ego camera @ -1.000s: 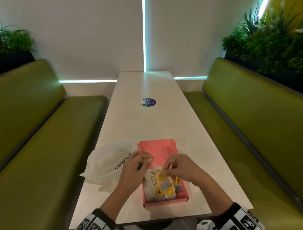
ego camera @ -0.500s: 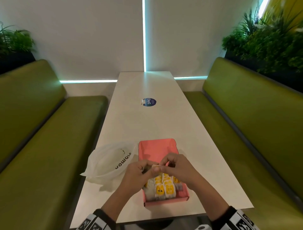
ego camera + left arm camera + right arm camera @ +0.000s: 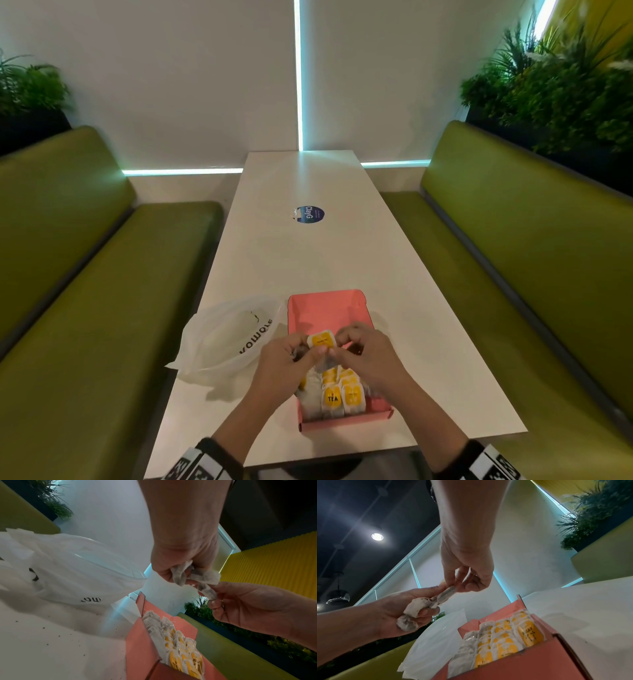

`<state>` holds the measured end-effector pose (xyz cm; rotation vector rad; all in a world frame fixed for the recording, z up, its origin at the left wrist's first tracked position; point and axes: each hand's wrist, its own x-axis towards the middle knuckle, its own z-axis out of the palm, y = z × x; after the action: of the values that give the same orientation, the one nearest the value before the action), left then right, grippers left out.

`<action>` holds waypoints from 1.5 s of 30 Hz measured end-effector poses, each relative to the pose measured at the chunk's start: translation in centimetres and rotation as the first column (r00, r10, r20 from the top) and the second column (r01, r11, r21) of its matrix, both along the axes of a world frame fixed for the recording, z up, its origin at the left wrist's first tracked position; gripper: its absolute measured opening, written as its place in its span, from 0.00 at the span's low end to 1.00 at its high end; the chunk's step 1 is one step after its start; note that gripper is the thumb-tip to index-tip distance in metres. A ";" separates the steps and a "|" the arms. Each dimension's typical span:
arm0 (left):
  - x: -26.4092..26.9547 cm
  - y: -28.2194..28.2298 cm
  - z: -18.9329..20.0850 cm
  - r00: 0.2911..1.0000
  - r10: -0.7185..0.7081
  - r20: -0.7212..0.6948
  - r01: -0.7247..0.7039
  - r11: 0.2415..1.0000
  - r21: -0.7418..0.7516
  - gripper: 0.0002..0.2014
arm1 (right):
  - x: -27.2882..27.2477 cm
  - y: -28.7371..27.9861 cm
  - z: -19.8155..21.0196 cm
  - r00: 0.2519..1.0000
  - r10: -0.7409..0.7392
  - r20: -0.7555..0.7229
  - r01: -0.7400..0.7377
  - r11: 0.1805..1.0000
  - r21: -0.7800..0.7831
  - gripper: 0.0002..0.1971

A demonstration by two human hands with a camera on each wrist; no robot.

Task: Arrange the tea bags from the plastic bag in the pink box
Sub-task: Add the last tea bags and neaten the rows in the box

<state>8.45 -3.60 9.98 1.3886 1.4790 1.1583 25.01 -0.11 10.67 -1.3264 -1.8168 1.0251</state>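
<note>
Crumpled white paper tea bags (image 3: 197, 577), a small bunch, some with a yellow label showing in the head view (image 3: 321, 340): held in the air just above the pink box, between both hands. Left hand (image 3: 284, 366): fingers curled round the bunch, grasping it. Right hand (image 3: 368, 354): thumb and fingertips pinching one end of a twisted tea bag (image 3: 447, 593) that runs out of the left hand's bunch.

Pink rectangular cardboard box (image 3: 320, 310), lid open: on the long white table (image 3: 308, 260) at the 6 o'clock end, under the hands. Its near half holds upright rows of white tea bags with yellow labels (image 3: 342, 397), one reading "TEA"; its far half shows bare pink floor.

Translucent white plastic bag with black lettering (image 3: 229, 337): lying slack on the table just beside the box, at its 9 o'clock.

Round dark blue sticker (image 3: 310, 214): on the table, 12 o'clock from the box, well apart.

Olive-green padded benches (image 3: 85, 291): along both long sides of the table
</note>
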 end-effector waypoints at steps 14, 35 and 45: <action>0.2 0.0 0.2 0.993 0.116 0.037 -0.122 0.964 0.237 0.08 | 0.1 -0.4 2.5 0.999 0.035 -0.022 -0.039 0.982 -0.186 0.08; 0.0 0.0 -0.9 0.995 0.023 0.097 -0.051 0.955 0.293 0.06 | -0.7 -0.8 2.2 0.950 -0.060 -0.306 -0.045 0.945 -0.324 0.06; 0.5 -0.2 -0.2 0.995 0.063 0.077 -0.078 0.974 0.212 0.06 | 0.0 -0.7 2.0 0.959 0.071 -0.276 -0.169 0.922 -0.350 0.10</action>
<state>8.97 -3.79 9.79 1.4323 1.3964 1.4321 24.99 -0.78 12.66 -1.2283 -1.5717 1.5938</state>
